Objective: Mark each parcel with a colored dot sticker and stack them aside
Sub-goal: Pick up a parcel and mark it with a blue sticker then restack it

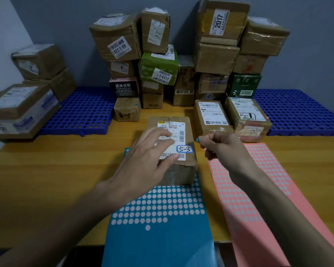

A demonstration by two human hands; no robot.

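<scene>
Parcel (pixel 181 171) is showing matt brown cardboard, creased, with clear tape glinting over its seams. Its label (pixel 178 132) is reading as smooth white paper. Blue sticker sheet (pixel 162 241) is looking glossy; pink sticker sheet (pixel 237 201) is looking matt. Table (pixel 46 180) is showing a smooth wood-look top. Pallet (pixel 81 110) is looking like moulded blue plastic grid.

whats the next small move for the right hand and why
Probably carry the right hand a little leftward and press the blue dot it pinches onto the top of the parcel marked 5-3. The dot hangs just off the parcel's right edge, and the left hand lies flat on top, steadying it.
</scene>
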